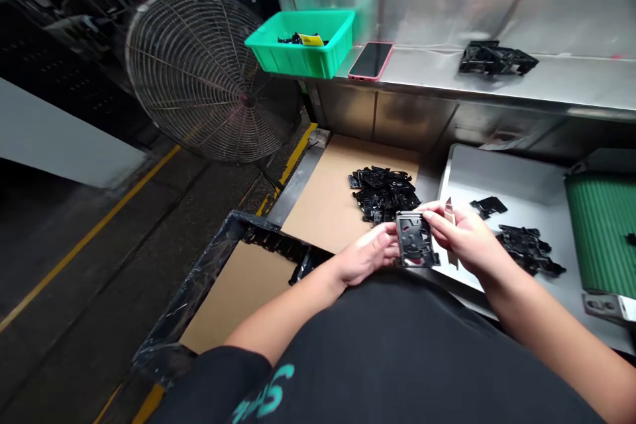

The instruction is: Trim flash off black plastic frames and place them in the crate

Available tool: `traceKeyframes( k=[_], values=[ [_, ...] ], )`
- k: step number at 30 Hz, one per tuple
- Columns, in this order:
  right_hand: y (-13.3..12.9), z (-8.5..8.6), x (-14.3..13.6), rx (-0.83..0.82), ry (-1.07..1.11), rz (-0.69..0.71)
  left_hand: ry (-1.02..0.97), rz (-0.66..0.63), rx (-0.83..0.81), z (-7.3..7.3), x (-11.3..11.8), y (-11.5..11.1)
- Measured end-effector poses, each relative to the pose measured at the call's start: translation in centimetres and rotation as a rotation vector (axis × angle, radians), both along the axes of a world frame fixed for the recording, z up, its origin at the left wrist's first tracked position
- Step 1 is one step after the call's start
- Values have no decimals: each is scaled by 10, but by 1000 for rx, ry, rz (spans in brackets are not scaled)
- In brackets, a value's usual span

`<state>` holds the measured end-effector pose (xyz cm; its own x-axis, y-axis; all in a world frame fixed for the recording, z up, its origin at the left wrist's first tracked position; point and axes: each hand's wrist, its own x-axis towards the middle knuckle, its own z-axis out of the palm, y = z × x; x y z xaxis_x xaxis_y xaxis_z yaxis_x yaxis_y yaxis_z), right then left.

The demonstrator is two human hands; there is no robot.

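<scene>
A flat, roughly rectangular black plastic part [416, 242] with moulded ribs and openings is held upright in front of my body. My left hand [368, 256] is closed on its left edge. My right hand [462, 233] grips a small knife [451, 238] with a light handle, its pointed blade sticking up above the fingers. The thumb and fingertips of that same hand also meet the part's upper right corner. Just beyond the held part, a heap of similar black parts [382, 192] lies on a cardboard sheet [322, 202].
On the right, a white tray [501, 175] holds several black parts, beside a green ribbed conveyor belt [603, 232]. The metal shelf behind carries a green bin [298, 63], a phone [371, 61] and a black assembly [494, 58]. A large fan [209, 79] stands left; a lined box [233, 291] sits below.
</scene>
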<state>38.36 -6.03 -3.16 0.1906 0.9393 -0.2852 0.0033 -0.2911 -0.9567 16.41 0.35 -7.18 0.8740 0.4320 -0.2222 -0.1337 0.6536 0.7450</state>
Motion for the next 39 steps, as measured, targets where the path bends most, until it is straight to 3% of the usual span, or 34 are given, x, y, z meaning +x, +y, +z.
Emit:
traceKeyframes(
  k=[3, 7, 13, 17, 25, 39],
  values=[
    [0, 12, -8, 67, 15, 42, -79, -20, -75, 18, 8, -12],
    [-2, 18, -7, 155, -78, 104, -107, 17, -115, 23, 15, -18],
    [-22, 36, 6, 489, -601, 83, -129, 154, -67, 24, 16, -16],
    [-38, 47, -3, 645, -821, 100, -138, 260, 38, 29, 11, -16],
    [-41, 44, -22, 800, -869, 141, -110, 310, 183, 44, 9, -20],
    [-41, 46, -31, 797, -862, 117, -148, 348, 252, 43, 3, -22]
  ],
)
